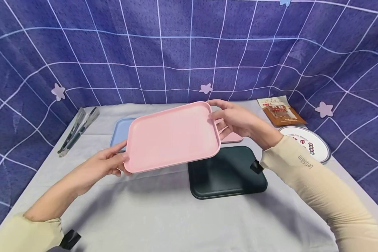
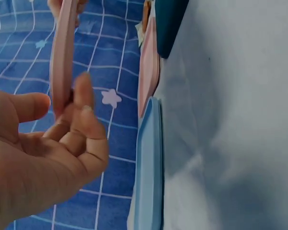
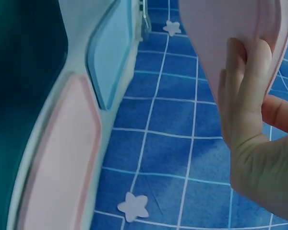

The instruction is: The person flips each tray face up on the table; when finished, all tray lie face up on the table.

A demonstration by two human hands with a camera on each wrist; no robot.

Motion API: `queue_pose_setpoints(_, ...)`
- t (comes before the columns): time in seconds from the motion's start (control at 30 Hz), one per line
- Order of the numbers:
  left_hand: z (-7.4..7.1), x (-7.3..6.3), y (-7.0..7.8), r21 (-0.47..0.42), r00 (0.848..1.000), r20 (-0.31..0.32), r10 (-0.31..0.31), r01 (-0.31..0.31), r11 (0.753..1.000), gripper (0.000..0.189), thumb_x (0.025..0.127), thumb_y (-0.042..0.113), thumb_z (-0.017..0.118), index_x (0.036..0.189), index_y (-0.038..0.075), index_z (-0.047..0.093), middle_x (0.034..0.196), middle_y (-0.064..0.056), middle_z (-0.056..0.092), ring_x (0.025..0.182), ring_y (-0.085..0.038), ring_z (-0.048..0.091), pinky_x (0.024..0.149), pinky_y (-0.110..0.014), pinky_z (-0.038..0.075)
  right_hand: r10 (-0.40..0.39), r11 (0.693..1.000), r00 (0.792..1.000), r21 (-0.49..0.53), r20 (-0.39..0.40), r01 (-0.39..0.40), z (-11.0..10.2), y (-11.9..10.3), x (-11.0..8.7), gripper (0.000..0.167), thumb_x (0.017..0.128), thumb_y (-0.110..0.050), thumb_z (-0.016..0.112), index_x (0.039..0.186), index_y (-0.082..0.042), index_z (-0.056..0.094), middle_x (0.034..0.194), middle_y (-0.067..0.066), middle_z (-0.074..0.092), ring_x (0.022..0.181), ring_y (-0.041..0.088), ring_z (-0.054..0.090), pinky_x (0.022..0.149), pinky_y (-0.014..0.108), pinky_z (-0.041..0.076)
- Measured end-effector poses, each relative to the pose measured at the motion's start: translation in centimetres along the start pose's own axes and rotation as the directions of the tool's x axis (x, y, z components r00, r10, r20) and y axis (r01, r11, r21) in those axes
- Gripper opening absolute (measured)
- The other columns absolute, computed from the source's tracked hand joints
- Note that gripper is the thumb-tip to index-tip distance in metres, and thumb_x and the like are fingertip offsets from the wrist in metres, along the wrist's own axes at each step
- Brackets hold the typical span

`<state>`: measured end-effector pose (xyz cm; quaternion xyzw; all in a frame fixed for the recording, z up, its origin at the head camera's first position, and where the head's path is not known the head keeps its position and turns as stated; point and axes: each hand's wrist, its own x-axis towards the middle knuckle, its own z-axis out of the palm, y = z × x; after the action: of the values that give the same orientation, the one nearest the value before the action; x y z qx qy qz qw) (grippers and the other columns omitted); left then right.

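A: How far along does the work look?

B: Midway, I'd judge. You have the pink tray (image 1: 173, 136) lifted off the pale table (image 1: 163, 220), held in the air left of the dark green tray (image 1: 228, 171). Placing it seems to be what's left. The blue tray (image 1: 119, 132) lies at the far left, the second pink tray (image 1: 235, 138) farther right.

A: And the hands?

B: Your left hand (image 1: 110, 162) pinches the lifted tray's near left corner; your right hand (image 1: 234, 118) grips its right end, fingers behind it.

A: How does that tray look?

B: Smooth, pale pink, rectangular, with rounded corners and a low rim. It's tilted, inner face towards you, right end higher; you carry nothing on it.
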<state>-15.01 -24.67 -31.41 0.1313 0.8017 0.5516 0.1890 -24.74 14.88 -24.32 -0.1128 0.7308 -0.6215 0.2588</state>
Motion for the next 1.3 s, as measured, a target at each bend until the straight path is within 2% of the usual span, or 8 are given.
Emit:
queue_pose_setpoints(0.1, -0.7, -0.4, -0.4, -0.028, 0.999, -0.004, 0.053, -0.054, 0.998, 0.071, 0.107, 0.021, 0.049, 0.162, 0.010, 0.006, 0.092, 0.004, 0.072, 0.085, -0.010, 0.067, 0.076, -0.025, 0.052, -0.038, 0.999, 0.999, 0.033, -0.016, 0.038, 0.4, 0.6, 0.3, 0.055, 0.100, -0.008, 0.053, 0.151, -0.016, 0.034, 0.091, 0.009, 0.068, 0.070, 0.022, 0.074, 0.056, 0.041, 0.060)
queue_pose_setpoints(0.23, -1.4, -0.9, -1.0, -0.097, 0.994, 0.036, 0.104, -0.100, 0.990, 0.072, 0.107, 0.014, 0.046, 0.163, 0.013, 0.000, 0.088, 0.001, 0.070, 0.081, -0.009, 0.064, 0.074, -0.026, 0.051, -0.075, 0.994, 0.996, 0.074, -0.038, 0.078, 1.2, 1.2, 0.6, 0.050, 0.102, -0.010, 0.054, 0.149, -0.017, 0.038, 0.092, 0.007, 0.067, 0.070, 0.022, 0.073, 0.056, 0.041, 0.060)
queue_pose_setpoints(0.4, -2.2, -1.4, -1.8, -0.170, 0.989, 0.075, 0.128, -0.113, 0.979, 0.074, 0.107, 0.009, 0.043, 0.162, 0.018, -0.006, 0.090, 0.002, 0.070, 0.084, -0.011, 0.067, 0.075, -0.026, 0.052, -0.109, 0.990, 0.993, 0.083, -0.034, 0.111, 1.8, 1.7, 0.8, 0.049, 0.101, -0.011, 0.055, 0.148, -0.019, 0.042, 0.093, 0.006, 0.066, 0.070, 0.020, 0.071, 0.058, 0.038, 0.060)
queue_pose_setpoints(0.6, -3.2, -2.2, -3.1, -0.204, 0.989, 0.103, 0.102, -0.079, 0.976, 0.073, 0.108, 0.008, 0.039, 0.162, 0.030, -0.006, 0.088, 0.003, 0.069, 0.084, -0.013, 0.069, 0.080, -0.029, 0.053, -0.076, 0.995, 0.989, 0.071, 0.129, 0.067, 1.8, 2.8, 1.0, 0.074, 0.097, -0.001, 0.055, 0.159, -0.028, 0.026, 0.099, 0.008, 0.062, 0.077, 0.018, 0.068, 0.067, 0.039, 0.061)
queue_pose_setpoints(0.73, -3.9, -2.9, -3.9, -0.235, 0.988, 0.115, 0.102, -0.073, 0.969, 0.072, 0.108, 0.007, 0.037, 0.162, 0.031, -0.004, 0.090, 0.005, 0.068, 0.085, -0.010, 0.067, 0.082, -0.029, 0.054, -0.032, 0.998, 0.965, 0.066, 0.259, 0.016, 2.0, 3.9, 1.2, 0.091, 0.094, 0.003, 0.057, 0.161, -0.039, 0.011, 0.099, 0.010, 0.058, 0.083, 0.019, 0.066, 0.071, 0.041, 0.061)
queue_pose_setpoints(0.83, -4.3, -3.4, -4.4, -0.249, 0.988, 0.105, 0.109, -0.080, 0.965, 0.071, 0.108, 0.005, 0.036, 0.162, 0.030, -0.001, 0.094, 0.006, 0.068, 0.087, -0.006, 0.065, 0.081, -0.027, 0.054, -0.026, 0.998, 0.950, 0.069, 0.311, 0.005, 2.3, 4.5, 1.5, 0.097, 0.093, 0.004, 0.060, 0.160, -0.043, 0.007, 0.100, 0.011, 0.059, 0.086, 0.021, 0.067, 0.073, 0.041, 0.061)
queue_pose_setpoints(1.1, -4.7, -4.2, -4.7, -0.192, 0.992, 0.045, 0.115, -0.104, 0.976, 0.072, 0.106, 0.000, 0.041, 0.163, 0.026, 0.006, 0.095, 0.010, 0.066, 0.082, -0.001, 0.060, 0.076, -0.024, 0.051, -0.031, 0.995, 0.965, 0.096, 0.261, 0.006, 3.4, 5.9, 2.0, 0.098, 0.090, 0.007, 0.063, 0.160, -0.038, 0.013, 0.097, 0.007, 0.056, 0.085, 0.022, 0.070, 0.070, 0.041, 0.061)
queue_pose_setpoints(1.3, -5.1, -4.4, -4.9, -0.156, 0.992, 0.076, 0.102, -0.089, 0.984, 0.078, 0.104, -0.002, 0.043, 0.163, 0.029, 0.000, 0.090, 0.011, 0.061, 0.078, -0.001, 0.057, 0.081, -0.024, 0.048, -0.036, 0.996, 0.970, 0.083, 0.242, 0.016, 3.9, 6.4, 2.1, 0.095, 0.089, 0.006, 0.065, 0.160, -0.037, 0.018, 0.102, 0.009, 0.061, 0.083, 0.023, 0.071, 0.066, 0.040, 0.061)
